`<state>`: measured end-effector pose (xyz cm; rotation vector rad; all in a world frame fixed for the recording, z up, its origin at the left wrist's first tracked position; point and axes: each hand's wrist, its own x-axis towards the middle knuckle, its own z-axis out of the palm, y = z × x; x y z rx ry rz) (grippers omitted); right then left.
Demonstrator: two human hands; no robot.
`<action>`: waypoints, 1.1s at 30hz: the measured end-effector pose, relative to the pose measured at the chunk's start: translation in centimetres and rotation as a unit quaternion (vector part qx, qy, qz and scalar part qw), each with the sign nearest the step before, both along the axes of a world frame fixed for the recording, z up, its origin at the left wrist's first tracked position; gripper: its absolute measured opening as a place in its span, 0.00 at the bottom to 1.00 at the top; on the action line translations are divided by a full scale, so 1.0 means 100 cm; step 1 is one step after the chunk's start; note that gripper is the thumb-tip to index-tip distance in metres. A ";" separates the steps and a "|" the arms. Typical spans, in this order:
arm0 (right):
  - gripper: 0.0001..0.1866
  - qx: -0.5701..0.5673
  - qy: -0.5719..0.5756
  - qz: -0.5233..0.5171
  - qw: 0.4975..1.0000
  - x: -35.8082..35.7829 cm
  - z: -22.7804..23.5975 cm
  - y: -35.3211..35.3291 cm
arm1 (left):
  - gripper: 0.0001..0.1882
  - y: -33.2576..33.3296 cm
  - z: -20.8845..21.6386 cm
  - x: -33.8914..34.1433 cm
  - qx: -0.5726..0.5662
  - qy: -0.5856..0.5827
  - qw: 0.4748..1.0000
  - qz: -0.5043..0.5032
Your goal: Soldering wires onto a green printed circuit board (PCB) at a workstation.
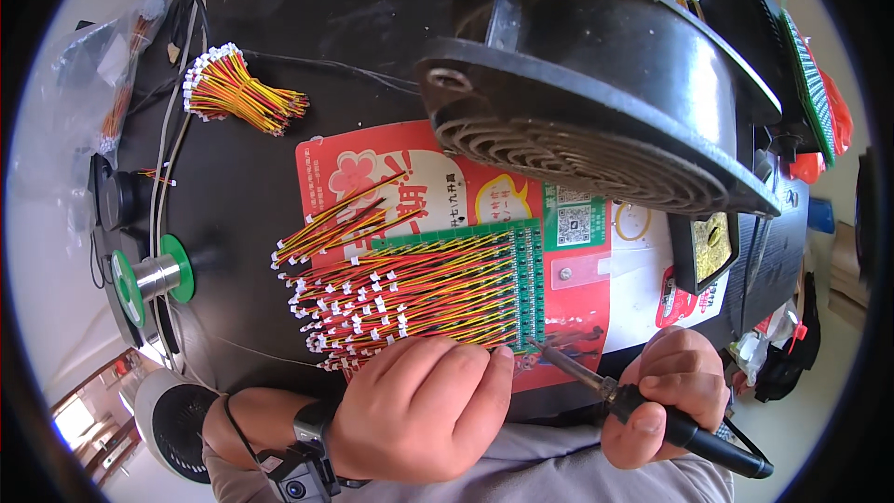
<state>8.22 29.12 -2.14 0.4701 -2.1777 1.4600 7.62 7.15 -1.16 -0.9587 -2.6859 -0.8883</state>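
Observation:
My right hand [675, 396] is wrapped round the black handle of a soldering iron [697, 436]. The iron's tip points left and meets the lower right corner of a green circuit board panel [529, 270]. Rows of red, yellow and black wires [438, 293] with white connectors run leftward from the panel. Over the lowest rows rests my left hand [419, 410], its fingers curled and pressed together near the iron's tip. What those fingers pinch is hidden. A thin strand of solder runs from a green-flanged spool [156, 277] toward the left hand.
A big black fan [605, 84] stands beyond the panel. The panel lies on a red printed sheet [326, 168]. A bundle of wires [244, 93] sits at the far left near grey cables. To the right is a black tray with golden wire sponge [710, 247].

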 end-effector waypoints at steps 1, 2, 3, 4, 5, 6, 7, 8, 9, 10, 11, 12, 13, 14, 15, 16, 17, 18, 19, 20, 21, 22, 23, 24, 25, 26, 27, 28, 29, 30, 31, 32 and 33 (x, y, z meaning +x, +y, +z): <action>0.13 -0.003 0.005 0.009 1.000 -0.001 0.000 0.000 | 0.13 0.000 -0.001 0.000 0.007 -0.001 1.000 0.007; 0.13 -0.005 0.011 0.018 1.000 -0.002 -0.001 0.001 | 0.14 0.000 -0.002 0.001 0.013 -0.001 1.000 0.013; 0.13 -0.006 0.011 0.018 1.000 -0.002 -0.001 0.000 | 0.14 0.001 -0.002 0.001 0.013 -0.002 1.000 0.014; 0.13 -0.005 0.012 0.018 1.000 -0.002 -0.001 0.000 | 0.14 0.001 -0.002 0.001 0.013 0.000 1.000 0.016; 0.12 -0.004 0.013 0.018 1.000 -0.001 -0.001 -0.001 | 0.14 0.001 -0.002 0.001 0.013 0.002 1.000 0.019; 0.12 -0.003 0.012 0.017 1.000 -0.001 -0.003 -0.002 | 0.14 0.001 -0.002 0.001 0.013 0.001 1.000 0.018; 0.13 -0.009 0.021 -0.007 1.000 0.001 -0.005 -0.004 | 0.14 0.001 -0.002 0.001 0.014 0.000 1.000 0.016; 0.13 -0.016 0.029 -0.032 0.999 0.002 -0.006 -0.005 | 0.14 0.001 -0.002 0.001 0.015 -0.001 1.000 0.014; 0.13 -0.015 0.029 -0.032 0.999 0.003 -0.006 -0.006 | 0.14 0.000 -0.002 0.001 0.015 -0.001 1.000 0.014; 0.13 -0.016 0.017 -0.032 0.999 0.003 -0.005 -0.007 | 0.14 0.000 -0.003 0.001 0.021 -0.007 1.000 0.011; 0.13 -0.016 0.006 -0.033 0.999 0.004 -0.004 -0.007 | 0.14 -0.001 -0.003 0.001 0.027 -0.012 1.000 0.009; 0.13 -0.016 0.006 -0.032 0.999 0.003 -0.003 -0.007 | 0.14 -0.001 -0.003 0.001 0.027 -0.013 1.000 0.009; 0.13 -0.007 0.001 -0.027 1.000 0.003 -0.002 -0.007 | 0.14 -0.002 -0.004 0.001 0.033 -0.018 0.999 0.010; 0.14 0.002 -0.003 -0.022 1.000 0.003 -0.002 -0.007 | 0.14 -0.002 -0.004 0.002 0.039 -0.024 0.999 0.011; 0.14 0.003 -0.003 -0.023 1.000 0.003 -0.001 -0.007 | 0.14 -0.002 -0.003 0.001 0.039 -0.024 0.999 0.011; 0.13 0.006 -0.005 -0.021 1.000 0.003 0.000 -0.006 | 0.14 -0.002 -0.002 0.000 0.041 -0.029 0.999 0.007; 0.13 0.009 -0.007 -0.020 1.000 0.003 0.000 -0.006 | 0.14 -0.002 -0.001 -0.001 0.042 -0.034 0.999 0.004; 0.13 0.009 -0.007 -0.019 1.000 0.002 0.001 -0.005 | 0.14 -0.002 -0.002 -0.001 0.042 -0.034 0.999 0.005; 0.13 0.015 -0.017 -0.001 1.000 0.001 0.002 -0.003 | 0.14 -0.003 -0.003 -0.001 0.040 -0.031 0.999 0.005; 0.13 0.022 -0.026 0.018 0.999 0.000 0.002 -0.002 | 0.14 -0.003 -0.004 -0.001 0.038 -0.027 0.999 0.005; 0.13 0.022 -0.026 0.018 0.999 0.001 0.002 -0.002 | 0.14 -0.003 -0.004 -0.001 0.038 -0.027 0.999 0.005; 0.13 0.025 -0.026 0.018 0.999 0.001 0.002 -0.002 | 0.14 -0.003 -0.003 0.000 0.035 -0.025 0.999 0.005; 0.13 0.028 -0.026 0.019 0.999 0.001 0.002 -0.002 | 0.14 -0.003 -0.003 0.000 0.032 -0.024 0.999 0.004; 0.13 0.029 -0.027 0.019 0.999 0.001 0.002 -0.003 | 0.14 -0.002 -0.002 -0.001 0.033 -0.024 0.999 0.004; 0.13 0.024 -0.018 0.001 1.000 0.002 0.001 -0.005 | 0.14 -0.002 -0.002 -0.001 0.034 -0.027 0.999 0.001; 0.13 0.019 -0.010 -0.016 1.000 0.002 0.001 -0.007 | 0.14 -0.002 -0.001 -0.001 0.035 -0.030 0.999 -0.001; 0.13 0.019 -0.010 -0.015 1.000 0.002 0.000 -0.008 | 0.14 -0.002 -0.002 -0.001 0.035 -0.030 0.999 -0.001; 0.13 0.018 -0.011 -0.018 1.000 0.002 0.000 -0.008 | 0.14 -0.003 -0.003 -0.001 0.035 -0.028 0.999 -0.001; 0.13 0.016 -0.012 -0.020 1.000 0.002 0.000 -0.009 | 0.14 -0.003 -0.004 0.000 0.035 -0.025 0.999 -0.001; 0.13 0.016 -0.012 -0.020 1.000 0.002 0.000 -0.009 | 0.14 -0.003 -0.005 0.000 0.036 -0.025 0.999 -0.001; 0.14 0.021 -0.015 -0.023 0.999 0.003 0.000 -0.010 | 0.14 -0.003 -0.006 0.000 0.039 -0.022 0.999 0.002; 0.14 0.025 -0.017 -0.026 0.999 0.002 0.001 -0.010 | 0.14 -0.003 -0.007 0.000 0.042 -0.018 0.999 0.005; 0.14 0.025 -0.017 -0.027 0.999 0.003 0.001 -0.010 | 0.14 -0.002 -0.006 0.000 0.042 -0.018 0.999 0.004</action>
